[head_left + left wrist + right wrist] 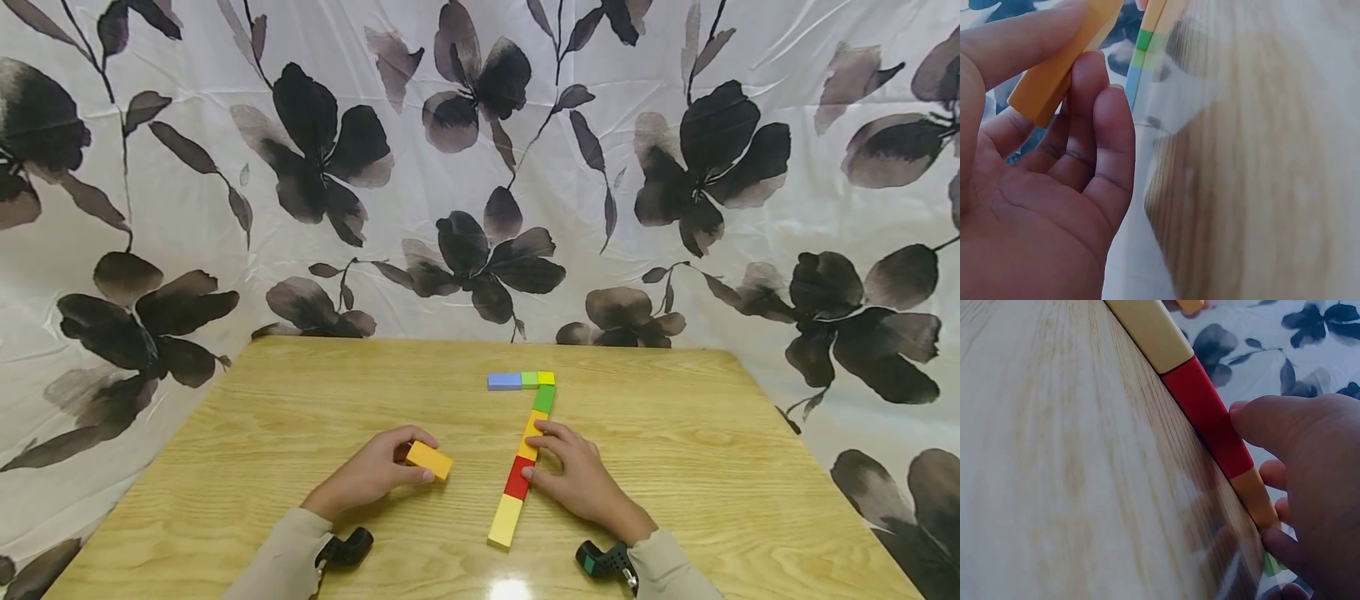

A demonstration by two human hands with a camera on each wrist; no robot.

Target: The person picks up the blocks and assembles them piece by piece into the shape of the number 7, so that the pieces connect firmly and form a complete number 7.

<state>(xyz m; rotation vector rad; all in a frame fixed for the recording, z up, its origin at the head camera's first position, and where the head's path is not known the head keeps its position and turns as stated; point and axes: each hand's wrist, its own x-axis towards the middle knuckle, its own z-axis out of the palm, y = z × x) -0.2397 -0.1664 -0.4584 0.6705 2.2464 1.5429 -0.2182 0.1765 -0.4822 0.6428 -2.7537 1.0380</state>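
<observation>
My left hand (378, 471) pinches an orange block (430, 460) between thumb and fingers, left of a row of blocks. In the left wrist view this block tilts up from the fingertips. My right hand (581, 475) rests along the row's right side. Its thumb touches a red block (518, 477), and its fingertips touch an orange-yellow block (532, 435) in the row. A pale yellow block (506, 522) forms the near end. Beyond the orange-yellow block lies a green block (545, 398). The right wrist view shows the thumb against the red block's side (1213, 419).
At the far end the row turns left through a bright yellow block (547, 378), a light green block (529, 381) and a blue block (504, 382). All lie on a wood-grain table (337, 392). A flower-patterned cloth (405, 175) hangs behind it.
</observation>
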